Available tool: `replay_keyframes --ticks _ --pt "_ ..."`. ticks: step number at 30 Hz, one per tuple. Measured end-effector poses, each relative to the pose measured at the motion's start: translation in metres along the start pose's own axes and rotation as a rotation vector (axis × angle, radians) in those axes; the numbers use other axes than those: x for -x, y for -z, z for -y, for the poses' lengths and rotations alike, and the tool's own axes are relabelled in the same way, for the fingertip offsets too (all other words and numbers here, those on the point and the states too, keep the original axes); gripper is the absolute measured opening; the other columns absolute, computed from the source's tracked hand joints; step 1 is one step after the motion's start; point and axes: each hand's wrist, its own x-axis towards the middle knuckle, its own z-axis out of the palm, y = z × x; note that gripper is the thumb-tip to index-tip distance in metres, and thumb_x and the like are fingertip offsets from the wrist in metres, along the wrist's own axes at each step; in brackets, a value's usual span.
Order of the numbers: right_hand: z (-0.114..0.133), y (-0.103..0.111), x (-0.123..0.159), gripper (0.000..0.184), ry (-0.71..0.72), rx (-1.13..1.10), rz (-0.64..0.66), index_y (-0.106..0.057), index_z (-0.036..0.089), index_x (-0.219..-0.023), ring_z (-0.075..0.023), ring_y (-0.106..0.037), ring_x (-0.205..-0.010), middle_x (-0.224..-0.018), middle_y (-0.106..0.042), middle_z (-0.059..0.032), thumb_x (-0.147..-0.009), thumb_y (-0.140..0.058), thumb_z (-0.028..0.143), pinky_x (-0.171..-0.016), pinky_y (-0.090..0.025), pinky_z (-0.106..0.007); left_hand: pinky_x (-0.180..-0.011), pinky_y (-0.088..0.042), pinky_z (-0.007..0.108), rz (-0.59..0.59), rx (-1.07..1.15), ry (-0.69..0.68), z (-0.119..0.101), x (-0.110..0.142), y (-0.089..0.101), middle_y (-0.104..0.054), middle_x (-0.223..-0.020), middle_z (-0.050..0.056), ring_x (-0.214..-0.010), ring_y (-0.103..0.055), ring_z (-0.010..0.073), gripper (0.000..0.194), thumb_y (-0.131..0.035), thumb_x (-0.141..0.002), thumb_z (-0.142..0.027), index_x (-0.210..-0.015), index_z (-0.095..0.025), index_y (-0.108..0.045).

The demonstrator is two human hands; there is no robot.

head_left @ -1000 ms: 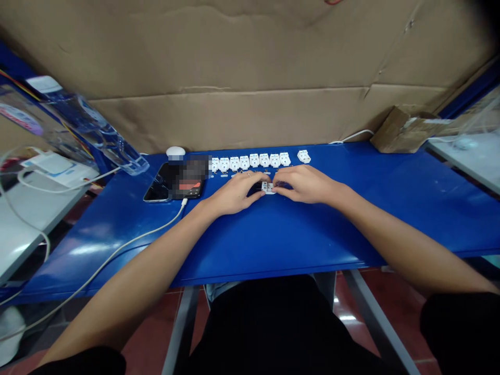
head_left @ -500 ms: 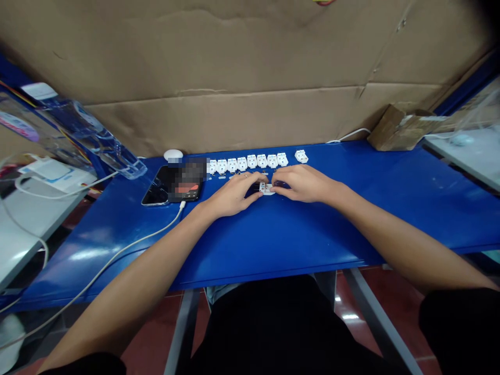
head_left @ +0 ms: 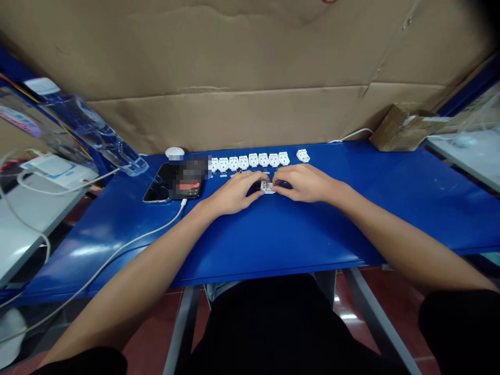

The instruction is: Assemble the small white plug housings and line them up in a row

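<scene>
Head view: left hand (head_left: 236, 195) and right hand (head_left: 308, 183) both pinching a small white part (head_left: 267, 188) mid-frame, probably unfinished, with similar white pieces (head_left: 253, 160) lined up above, can't tell if they're done.

Pale glare on blue tabletop (head_left: 250, 234)

The white piece (head_left: 267, 188) looks plastic, the blue tabletop (head_left: 269, 234) smooth and glossy, the cardboard backing (head_left: 250, 119) matt.

Open blue tabletop (head_left: 390, 179) gives passage at right, while white parts (head_left: 253, 160) obstruct the far middle.
</scene>
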Motion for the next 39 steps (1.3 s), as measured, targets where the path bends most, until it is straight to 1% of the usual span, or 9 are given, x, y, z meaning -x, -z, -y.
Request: replay_keyframes --ticks 4,12,18,24,30,32,36,39 --pt "-0.0018 -0.0022 -0.0015 0.025 0.002 -0.005 0.025 -0.080 0.018 -0.108 -0.0245 -0.071 -0.091 -0.106 -0.084 -0.0126 -0.113 -0.059 0.029 -0.078 -0.040 -0.037 -0.118 -0.057 0.052 -0.003 -0.001 -0.013 0.0000 -0.0001 -0.0005 -0.080 -0.143 0.010 -0.137 -0.074 0.0320 0.028 -0.064 -0.117 -0.026 -0.145 -0.026 -0.070" --pt "-0.0033 -0.0013 0.0001 0.025 0.028 -0.036 0.016 -0.081 0.018 -0.111 -0.0245 -0.072 -0.094 -0.110 -0.085 -0.0119 -0.107 -0.057 0.024 -0.080 -0.042 -0.038 -0.116 -0.058 0.052 -0.015 0.002 -0.042 0.0019 0.0003 -0.0009 -0.082 -0.141 0.009 -0.134 -0.075 0.0314 0.027 -0.065 -0.117 -0.024 -0.143 -0.026 -0.074" --pt "-0.0020 -0.0033 -0.0010 0.029 0.001 -0.043 0.018 -0.082 0.018 -0.110 -0.0248 -0.073 -0.094 -0.112 -0.086 -0.0122 -0.113 -0.058 0.035 -0.078 -0.041 -0.037 -0.114 -0.059 0.052 -0.018 0.011 -0.109 0.0041 -0.0014 -0.0014 -0.083 -0.136 0.009 -0.129 -0.076 0.0302 0.023 -0.062 -0.118 -0.022 -0.136 -0.026 -0.076" --pt "-0.0017 -0.0027 -0.0015 0.027 0.013 -0.022 0.023 -0.082 0.017 -0.113 -0.0249 -0.074 -0.096 -0.114 -0.086 -0.0127 -0.111 -0.057 0.026 -0.080 -0.043 -0.037 -0.115 -0.059 0.052 -0.010 0.012 -0.116 0.0054 -0.0020 -0.0013 -0.082 -0.138 0.009 -0.130 -0.077 0.0306 0.024 -0.062 -0.119 -0.024 -0.137 -0.027 -0.077" --pt "-0.0009 -0.0009 -0.0004 0.026 0.012 -0.043 0.015 -0.082 0.018 -0.115 -0.0249 -0.075 -0.098 -0.117 -0.088 -0.0117 -0.106 -0.058 0.022 -0.081 -0.044 -0.037 -0.116 -0.059 0.052 -0.011 0.016 -0.118 0.0064 -0.0018 -0.0018 -0.082 -0.140 0.009 -0.131 -0.077 0.0303 0.027 -0.061 -0.119 -0.025 -0.139 -0.028 -0.078" --pt "0.0000 -0.0006 -0.0002 0.026 0.004 -0.049 0.011 -0.082 0.018 -0.114 -0.0251 -0.075 -0.097 -0.116 -0.087 -0.0120 -0.107 -0.058 0.024 -0.080 -0.043 -0.037 -0.115 -0.058 0.052 -0.010 0.015 -0.122 0.0067 -0.0021 -0.0019 -0.082 -0.139 0.009 -0.131 -0.077 0.0302 0.026 -0.061 -0.119 -0.025 -0.139 -0.028 -0.078" --pt "0.0011 -0.0003 -0.0007 0.028 -0.023 -0.042 0.020 -0.080 0.018 -0.108 -0.0244 -0.071 -0.091 -0.109 -0.085 -0.0127 -0.112 -0.057 0.033 -0.077 -0.039 -0.037 -0.115 -0.058 0.052 -0.010 0.008 -0.124 0.0062 -0.0023 -0.0017 -0.082 -0.139 0.009 -0.129 -0.077 0.0303 0.026 -0.060 -0.119 -0.025 -0.138 -0.027 -0.078" --pt "0.0016 -0.0003 -0.0015 0.027 -0.016 -0.032 0.037 -0.078 0.018 -0.105 -0.0227 -0.068 -0.088 -0.103 -0.083 -0.0116 -0.112 -0.056 0.030 -0.076 -0.037 -0.036 -0.116 -0.058 0.052 -0.009 0.011 -0.122 0.0053 -0.0022 -0.0011 -0.082 -0.139 0.009 -0.131 -0.076 0.0300 0.027 -0.060 -0.119 -0.024 -0.139 -0.028 -0.078"
